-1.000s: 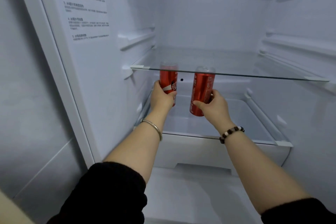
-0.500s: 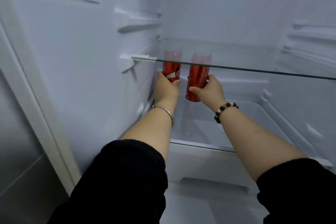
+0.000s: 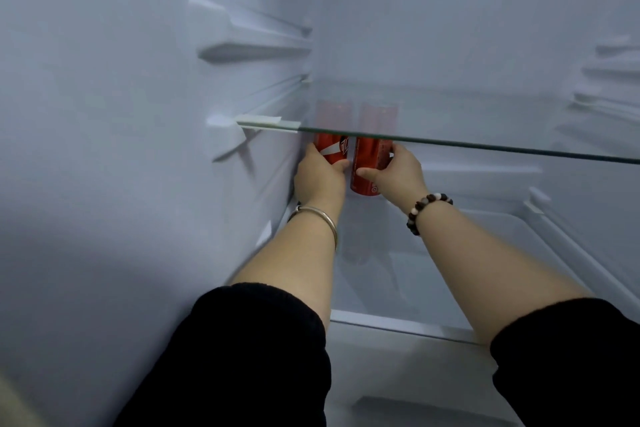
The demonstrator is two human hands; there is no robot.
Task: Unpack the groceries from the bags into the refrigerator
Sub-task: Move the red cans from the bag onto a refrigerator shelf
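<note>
Both my arms reach deep into the open white refrigerator. My left hand (image 3: 320,177) grips a red soda can (image 3: 332,149) close to the left inner wall. Beside it, my right hand (image 3: 398,175) grips a second red soda can (image 3: 369,166). The two cans stand upright side by side, nearly touching, under the upper glass shelf (image 3: 485,146), so their tops show only dimly through the glass. They are at the back left of the lower glass shelf (image 3: 408,326); I cannot tell whether their bases touch it.
The left inner wall (image 3: 138,149) carries moulded shelf rails (image 3: 249,48). More rails run along the right wall (image 3: 609,104). The lower shelf lies over a white drawer (image 3: 398,374). Black sleeves cover both my upper arms.
Both hands have carried the cans further back and to the left under the upper glass shelf. The cans have drawn closer together, and my head has leaned in nearer.
</note>
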